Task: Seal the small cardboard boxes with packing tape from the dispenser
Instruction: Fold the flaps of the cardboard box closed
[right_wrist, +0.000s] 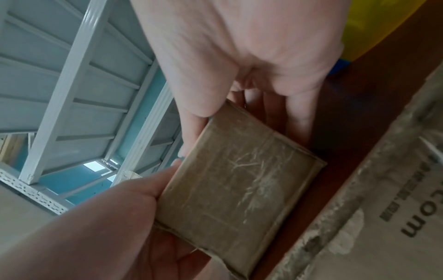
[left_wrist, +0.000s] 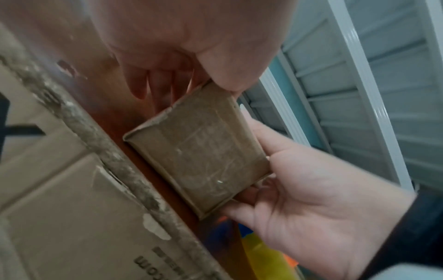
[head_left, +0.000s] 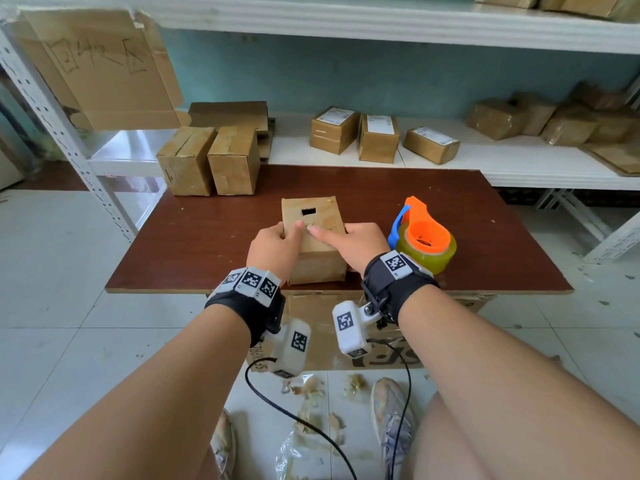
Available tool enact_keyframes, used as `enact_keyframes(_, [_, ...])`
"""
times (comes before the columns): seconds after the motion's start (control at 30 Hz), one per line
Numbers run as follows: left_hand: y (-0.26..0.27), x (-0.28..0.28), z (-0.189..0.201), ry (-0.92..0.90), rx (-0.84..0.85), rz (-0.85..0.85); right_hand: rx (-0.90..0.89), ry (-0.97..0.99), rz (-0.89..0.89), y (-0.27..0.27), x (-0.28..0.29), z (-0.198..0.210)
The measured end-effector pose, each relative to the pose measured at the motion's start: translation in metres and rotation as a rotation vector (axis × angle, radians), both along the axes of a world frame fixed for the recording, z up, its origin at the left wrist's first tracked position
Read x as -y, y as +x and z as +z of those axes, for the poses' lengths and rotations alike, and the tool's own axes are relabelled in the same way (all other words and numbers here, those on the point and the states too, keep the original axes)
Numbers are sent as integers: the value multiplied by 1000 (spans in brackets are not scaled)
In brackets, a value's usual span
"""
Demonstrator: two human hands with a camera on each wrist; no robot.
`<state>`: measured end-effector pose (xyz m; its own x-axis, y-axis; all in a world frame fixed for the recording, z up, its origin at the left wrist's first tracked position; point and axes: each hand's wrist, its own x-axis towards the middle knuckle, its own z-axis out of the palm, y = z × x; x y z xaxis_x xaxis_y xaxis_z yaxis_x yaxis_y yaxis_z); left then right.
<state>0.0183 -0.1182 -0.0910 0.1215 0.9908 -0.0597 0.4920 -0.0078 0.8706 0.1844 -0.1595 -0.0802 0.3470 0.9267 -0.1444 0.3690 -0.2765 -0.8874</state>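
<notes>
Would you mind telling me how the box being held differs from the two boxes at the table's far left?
The held box sits mid-table between the left hand and right hand; the two boxes stand untouched side by side. The held box has a dark rectangular hole on top; theirs show none. All are small brown cardboard.

I saw both my hands closed around the small cardboard box [head_left: 313, 237] near the front edge of the table [head_left: 194, 251], left hand [head_left: 273, 249] on its left side, right hand [head_left: 360, 242] on its right. The tape dispenser [head_left: 422, 237] stood just beside my right wrist, blocking that side. Two boxes [head_left: 211, 161] crowded the far left corner. Bare tabletop lay open to the left and behind the box.
</notes>
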Motion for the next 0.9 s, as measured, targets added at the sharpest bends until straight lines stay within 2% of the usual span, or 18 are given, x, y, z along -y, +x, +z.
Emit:
enact_keyframes(0.27, [5,-1,-1,-3,-64,25,133,-40,-116,-4,-8,5])
enact_keyframes(0.43, [7,0,-1,9,-85,42,109,-41,17,-8,-4,10])
enact_keyframes(0.7, [10,-1,1,0,-80,42,179,-112,-66,-5,-9,16])
enact_keyframes(0.9, [11,0,4,-14,-69,24,137,-96,7,-7,-3,22])
